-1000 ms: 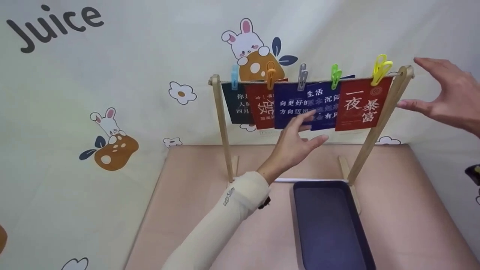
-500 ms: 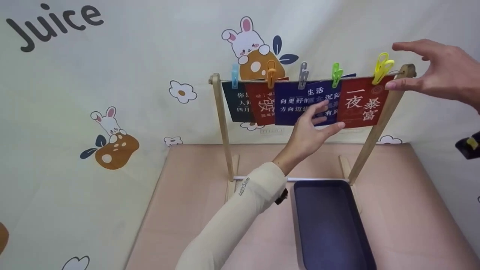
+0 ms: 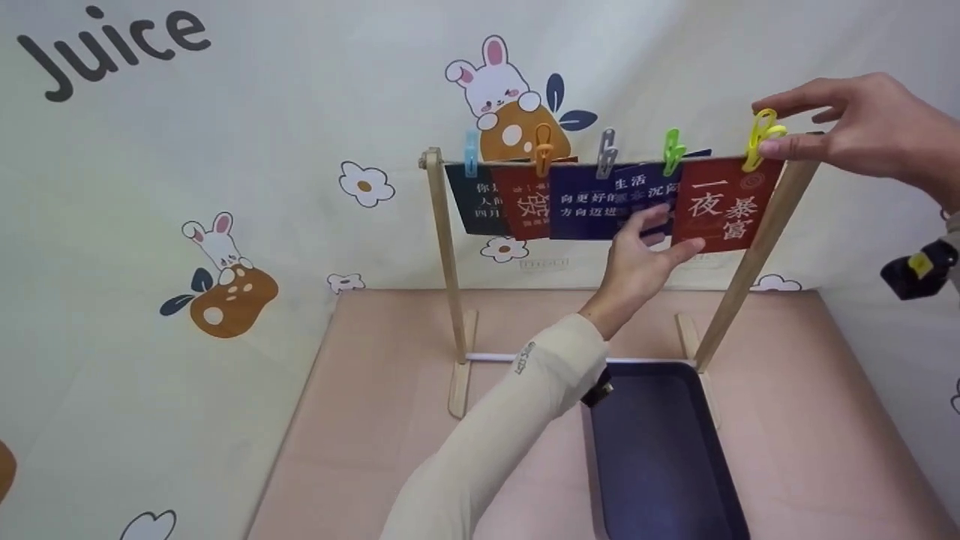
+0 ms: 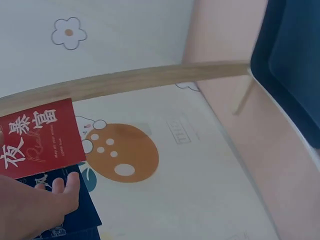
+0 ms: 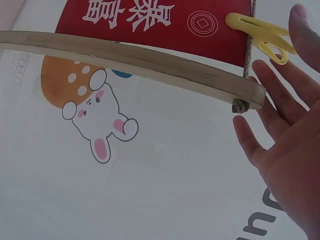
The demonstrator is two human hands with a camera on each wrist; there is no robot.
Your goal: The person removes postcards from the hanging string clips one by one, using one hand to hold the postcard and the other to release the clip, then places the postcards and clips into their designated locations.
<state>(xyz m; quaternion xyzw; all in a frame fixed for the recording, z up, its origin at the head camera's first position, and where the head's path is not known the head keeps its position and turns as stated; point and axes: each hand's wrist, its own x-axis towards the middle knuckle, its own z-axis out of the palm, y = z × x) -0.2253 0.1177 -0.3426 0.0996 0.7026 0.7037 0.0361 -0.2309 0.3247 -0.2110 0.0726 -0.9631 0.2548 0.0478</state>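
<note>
A red card point(image 3: 724, 214) with white characters hangs at the right end of a cord, held by a yellow clothespin point(image 3: 759, 139). My right hand point(image 3: 877, 135) pinches the clothespin's handles between thumb and forefinger. In the right wrist view, the thumb and fingers lie on either side of the yellow handles. My left hand point(image 3: 637, 262) is in front of the cards with fingers loosely bent, its thumb by the red card's lower left corner. Behind its fingers hangs a blue card point(image 4: 85, 200), partly hidden. I see no card gripped in the left hand.
The wooden stand point(image 3: 442, 247) carries the cord. Other cards hang under a blue clothespin point(image 3: 471, 154), an orange clothespin point(image 3: 543, 150), a grey clothespin point(image 3: 606, 154) and a green clothespin point(image 3: 673, 152). A dark tray point(image 3: 660, 450) lies on the pink table point(image 3: 360, 420), against a patterned backdrop.
My right hand has come in from the right and closed its thumb and forefinger on the yellow clothespin. My left hand has moved right, towards the red card.
</note>
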